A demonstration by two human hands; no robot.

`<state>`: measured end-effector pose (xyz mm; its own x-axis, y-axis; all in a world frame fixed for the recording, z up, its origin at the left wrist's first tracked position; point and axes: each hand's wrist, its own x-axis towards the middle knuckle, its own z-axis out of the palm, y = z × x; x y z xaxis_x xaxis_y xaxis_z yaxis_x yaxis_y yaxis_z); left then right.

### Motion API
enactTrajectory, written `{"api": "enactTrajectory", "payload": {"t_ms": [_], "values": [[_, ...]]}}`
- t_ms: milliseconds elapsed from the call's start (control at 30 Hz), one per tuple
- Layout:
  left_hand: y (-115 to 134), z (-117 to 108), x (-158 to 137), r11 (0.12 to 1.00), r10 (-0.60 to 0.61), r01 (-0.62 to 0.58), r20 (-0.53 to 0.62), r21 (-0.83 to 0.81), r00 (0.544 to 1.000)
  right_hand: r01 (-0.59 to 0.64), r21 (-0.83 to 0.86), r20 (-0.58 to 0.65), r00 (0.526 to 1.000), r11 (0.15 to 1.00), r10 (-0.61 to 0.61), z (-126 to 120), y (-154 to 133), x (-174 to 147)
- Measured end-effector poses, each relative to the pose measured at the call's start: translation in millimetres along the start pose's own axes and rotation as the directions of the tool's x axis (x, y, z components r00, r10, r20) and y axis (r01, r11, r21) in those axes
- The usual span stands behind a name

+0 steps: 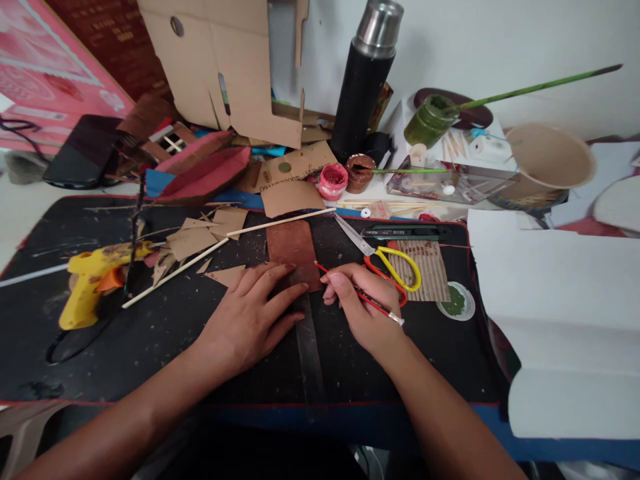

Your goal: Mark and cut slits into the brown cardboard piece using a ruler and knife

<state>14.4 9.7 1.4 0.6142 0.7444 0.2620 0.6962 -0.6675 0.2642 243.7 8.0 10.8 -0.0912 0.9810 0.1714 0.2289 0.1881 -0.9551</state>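
My left hand point(253, 310) lies with its fingers spread on a brown piece of cardboard point(290, 241) and the upper end of a clear ruler point(309, 357). The ruler runs from the card toward the front edge of the mat. In my right hand point(365, 300) is a red pencil point(377, 305), its tip at the card's right edge. Close beyond that hand lie scissors point(400, 263) with yellow and red handles, partly over a piece of corrugated cardboard point(425, 270). My left fingers hide part of the brown card.
A yellow glue gun point(93, 280) and a long thin stick point(200, 257) lie left on the black mat point(165, 363). Behind are cardboard scraps point(193, 239), open paint jars point(333, 181) and a black flask point(363, 93). White paper point(555, 313) covers the right side.
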Motion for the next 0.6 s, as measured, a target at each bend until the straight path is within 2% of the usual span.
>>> {"api": "enactTrajectory", "payload": {"t_ms": [600], "values": [[0.4,-1.6,-0.5,1.0,0.02,-0.02,0.006,0.013,1.0,-0.037,-0.042,0.061,0.997,0.998,0.039,-0.2,5.3,-0.4]]}}
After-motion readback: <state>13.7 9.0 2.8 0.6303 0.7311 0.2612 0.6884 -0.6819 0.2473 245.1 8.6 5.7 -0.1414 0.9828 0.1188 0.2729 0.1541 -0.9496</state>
